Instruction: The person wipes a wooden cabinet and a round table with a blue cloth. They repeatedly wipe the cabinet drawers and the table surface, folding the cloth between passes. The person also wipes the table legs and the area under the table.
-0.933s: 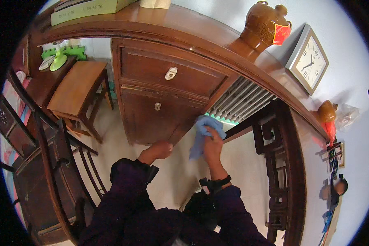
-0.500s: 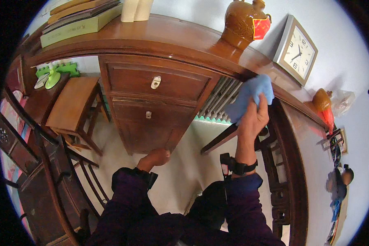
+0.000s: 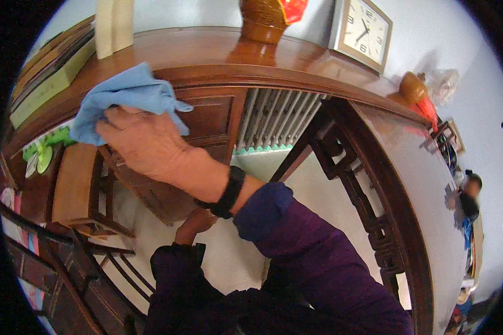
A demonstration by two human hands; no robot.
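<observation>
My right hand grips a crumpled light blue cloth, its fingers closed round the lower side. The cloth laps against the front edge of a dark red wooden cabinet, left of the middle, and covers part of a drawer front. Lower down, my left hand hangs in front of the cabinet. Its fingers are curled, nothing shows in them, and my right wrist partly overlaps it.
On the cabinet top stand a brown glazed jar, a square clock, a cream block-like object and a stack of boxes. A wooden stool and a dark chair are at left. A carved table frame stands right.
My right hand has swept the blue cloth leftward along the cabinet edge, from near the clock to near the boxes. The view has shifted right. My left hand stays low and curled.
</observation>
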